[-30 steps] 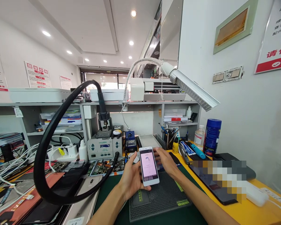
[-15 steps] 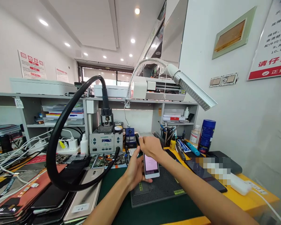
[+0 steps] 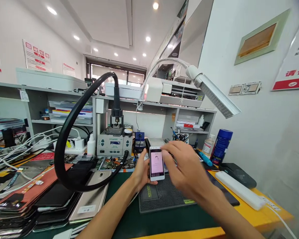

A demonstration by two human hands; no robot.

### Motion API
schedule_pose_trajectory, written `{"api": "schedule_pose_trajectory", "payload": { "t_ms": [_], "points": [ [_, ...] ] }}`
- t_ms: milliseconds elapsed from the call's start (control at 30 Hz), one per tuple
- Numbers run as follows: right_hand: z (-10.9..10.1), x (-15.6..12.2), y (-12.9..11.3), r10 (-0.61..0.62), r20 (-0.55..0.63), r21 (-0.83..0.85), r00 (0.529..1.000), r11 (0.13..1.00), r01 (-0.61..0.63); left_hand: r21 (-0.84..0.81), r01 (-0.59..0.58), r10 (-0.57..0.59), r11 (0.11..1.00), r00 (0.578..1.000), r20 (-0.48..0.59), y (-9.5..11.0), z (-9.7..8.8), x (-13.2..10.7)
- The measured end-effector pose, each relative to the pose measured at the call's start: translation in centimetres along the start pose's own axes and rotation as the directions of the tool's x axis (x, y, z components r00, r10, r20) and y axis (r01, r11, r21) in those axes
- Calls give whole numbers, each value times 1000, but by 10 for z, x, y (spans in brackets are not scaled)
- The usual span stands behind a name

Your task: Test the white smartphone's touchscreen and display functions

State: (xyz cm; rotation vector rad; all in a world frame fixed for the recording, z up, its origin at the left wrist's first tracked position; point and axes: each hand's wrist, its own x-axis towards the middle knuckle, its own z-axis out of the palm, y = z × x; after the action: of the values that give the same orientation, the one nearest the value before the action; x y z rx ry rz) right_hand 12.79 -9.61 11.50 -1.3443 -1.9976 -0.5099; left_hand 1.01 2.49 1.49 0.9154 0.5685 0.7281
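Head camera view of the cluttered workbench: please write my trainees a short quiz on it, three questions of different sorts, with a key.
1. Multiple choice: what does the person's left hand hold?
a) the lamp
b) the white phone
c) the black hose

2. True or false: the white phone is held with its front turned away from the camera.

3. Fill in the word: in the picture, the blue can stands to the ___ of the clear bottle.

Key:
1. b
2. False; its lit pink screen shows.
3. right
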Motion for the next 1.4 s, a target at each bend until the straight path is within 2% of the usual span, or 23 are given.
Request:
{"api": "schedule_pose_trajectory", "payload": {
  "t_ms": [100, 167, 200, 233, 300, 367, 400, 500, 600, 700, 800, 900, 933, 1000, 1067, 1133, 1233, 1300, 1333, 1367, 1400],
  "points": [
    [-51, -48, -13, -108, -170, -7, 980, 994, 108, -3, -12, 12, 1000, 1000, -17, 2, -4, 3],
    [-62, -58, -14, -253, -170, -45, 953, 968, 248, -7, -11, 10, 1000, 1000, -10, 3, -6, 4],
    [-58, -54, -13, -194, -186, -41, 963, 981, 190, -9, -7, 7, 1000, 1000, -3, 3, -6, 4],
    [-48, -44, -10, -127, -232, -23, 964, 992, 125, -12, -4, 4, 1000, 1000, 4, 2, -5, 4],
    [-13, -13, -1, -62, -176, 2, 982, 998, 63, -13, 1, -1, 1000, 1000, 13, 2, -3, 2],
    [32, 24, 13, 65, -31, -20, 997, 998, -66, -7, 8, -8, 1000, 1000, 14, 1, -1, 1],
    [54, 41, 21, 140, 75, -20, 987, 990, -139, -3, 11, -11, 1000, 1000, 14, 1, 0, 0],
    [103, 73, 38, 210, 160, 31, 965, 976, -217, 7, 17, -17, 1000, 1000, 12, 2, 1, -1],
    [120, 81, 50, 270, 203, 144, 941, 943, -301, 6, 20, -20, 1000, 1000, 12, 2, 0, 0],
    [117, 77, 64, 361, 223, 300, 905, 858, -416, -10, 10, -10, 1000, 1000, 20, 4, -2, 0],
    [114, 66, 83, 481, 286, 480, 829, 677, -558, -27, -11, 12, 1000, 999, 34, 6, -2, -2],
    [121, 46, 95, 521, 496, 610, 694, 359, -706, -28, -50, 52, 998, 998, 42, 8, 1, -5],
    [124, 38, 96, 486, 581, 631, 653, 239, -738, -27, -67, 69, 997, 997, 44, 8, 2, -7],
    [132, 22, 96, 351, 714, 646, 606, 6, -764, -31, -83, 85, 996, 995, 57, 8, 6, -9],
    [139, 9, 93, 191, 790, 613, 582, -209, -762, -58, -60, 65, 996, 994, 82, 8, 9, -10],
    [144, 1, 92, 72, 819, 549, 569, -383, -743, -82, -12, 20, 997, 995, 102, 9, 11, -10],
    [150, -4, 96, -60, 834, 428, 549, -558, -711, 6, 36, -37, 999, 994, 102, 13, 14, -9],
    [152, -5, 102, -132, 842, 344, 522, -615, -709, 189, 78, -93, 979, 993, 69, 18, 14, -10],
    [153, -6, 105, -151, 843, 316, 517, -639, -701, 315, 112, -125, 942, 992, 23, 21, 13, -12],
    [154, -7, 108, -170, 841, 293, 513, -655, -697, 445, 143, -126, 884, 990, -68, 24, 12, -14],
    [155, -8, 111, -184, 835, 278, 519, -672, -686, 560, 163, -62, 813, 979, -195, 28, 11, -17]
  ]
}}
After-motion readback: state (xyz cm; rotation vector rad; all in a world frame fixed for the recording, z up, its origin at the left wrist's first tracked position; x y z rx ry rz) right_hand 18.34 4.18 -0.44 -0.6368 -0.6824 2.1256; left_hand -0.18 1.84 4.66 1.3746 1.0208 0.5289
